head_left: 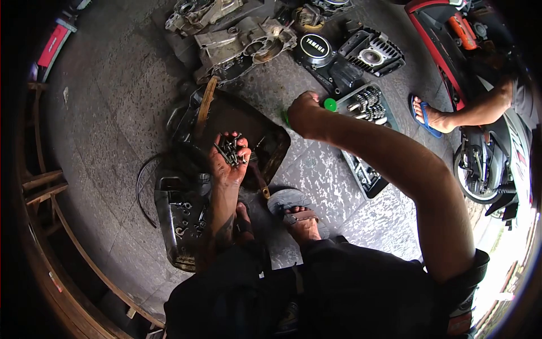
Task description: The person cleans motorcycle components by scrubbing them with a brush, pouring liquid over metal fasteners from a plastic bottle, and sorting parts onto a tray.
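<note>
My left hand is palm up, fingers curled around a pile of metal bolts. It is above the near side of a wide black pan, beside a brush with a wooden handle. Across the pan's right edge, my right hand is closed, its fingers mostly hidden by the back of the hand. A round green cap shows at its right, and a bit of green at its left; what it grips is unclear. Beyond it, a grey tray holds gear shafts.
A cut-open container with small hardware sits at lower left. A wooden stick leans on the pan. Engine casings, a YAMAHA cover and a cylinder head lie ahead. Another person's sandalled foot and motorcycles are at right.
</note>
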Demonstrator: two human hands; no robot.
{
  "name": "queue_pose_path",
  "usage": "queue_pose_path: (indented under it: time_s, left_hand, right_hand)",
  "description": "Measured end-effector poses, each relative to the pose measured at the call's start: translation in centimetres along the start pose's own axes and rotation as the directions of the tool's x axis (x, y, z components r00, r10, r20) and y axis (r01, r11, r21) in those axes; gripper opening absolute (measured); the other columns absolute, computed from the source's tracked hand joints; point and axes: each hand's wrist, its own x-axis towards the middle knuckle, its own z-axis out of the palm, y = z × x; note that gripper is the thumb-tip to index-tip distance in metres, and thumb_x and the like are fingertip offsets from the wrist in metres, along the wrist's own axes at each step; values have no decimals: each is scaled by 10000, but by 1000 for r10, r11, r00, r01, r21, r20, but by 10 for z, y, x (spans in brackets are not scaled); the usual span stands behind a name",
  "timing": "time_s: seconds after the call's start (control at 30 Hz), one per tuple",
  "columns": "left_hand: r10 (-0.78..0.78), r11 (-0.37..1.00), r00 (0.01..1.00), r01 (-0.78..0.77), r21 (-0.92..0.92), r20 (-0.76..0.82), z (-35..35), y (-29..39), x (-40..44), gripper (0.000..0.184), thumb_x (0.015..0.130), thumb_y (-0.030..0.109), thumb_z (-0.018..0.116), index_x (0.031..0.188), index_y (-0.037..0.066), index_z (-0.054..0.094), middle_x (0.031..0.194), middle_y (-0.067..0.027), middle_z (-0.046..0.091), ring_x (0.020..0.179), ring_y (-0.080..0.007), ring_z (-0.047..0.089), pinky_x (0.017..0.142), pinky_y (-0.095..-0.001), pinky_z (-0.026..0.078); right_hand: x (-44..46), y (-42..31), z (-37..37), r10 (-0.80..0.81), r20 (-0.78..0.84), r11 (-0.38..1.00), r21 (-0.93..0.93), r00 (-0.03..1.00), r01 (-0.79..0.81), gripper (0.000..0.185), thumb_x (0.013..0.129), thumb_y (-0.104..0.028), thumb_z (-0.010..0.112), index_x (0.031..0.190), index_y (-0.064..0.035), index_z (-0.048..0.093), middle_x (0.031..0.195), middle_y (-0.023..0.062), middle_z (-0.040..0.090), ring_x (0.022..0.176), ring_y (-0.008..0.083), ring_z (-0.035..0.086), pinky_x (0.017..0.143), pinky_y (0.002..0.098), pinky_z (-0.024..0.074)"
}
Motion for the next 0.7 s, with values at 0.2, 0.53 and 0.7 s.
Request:
queue_pose_path:
  time_s: [0.2,0.53,0.7]
  left_hand:
    - [-12,1000,999,12,5,42,1,-1,-3,176,864,205,527,846,44,594,870,-76,582,786,-214,482,561,-285,402]
    - [-11,970,980,-38,240,201,139,42,-30,168,866,166,516,870,14,588,882,-87,601,776,-188,507,562,-272,407]
    - [19,890,954,-153,430,301,255,64,-44,156,856,151,533,849,9,598,889,-93,610,794,-198,517,554,-277,423]
  right_hand:
    - [-28,4,-18,76,-425,892,433,902,129,310,744,-225,620,1027,-102,650,1074,164,616,925,293,621,731,420,480]
    - [-226,-2,33,854,-458,212,740,246,639,330,831,-84,582,1151,-7,552,1099,138,609,993,247,611,849,334,481]
    - [-229,-52,135,964,-41,-126,801,263,585,283,873,-137,547,1128,-15,563,988,158,649,953,220,631,808,306,471]
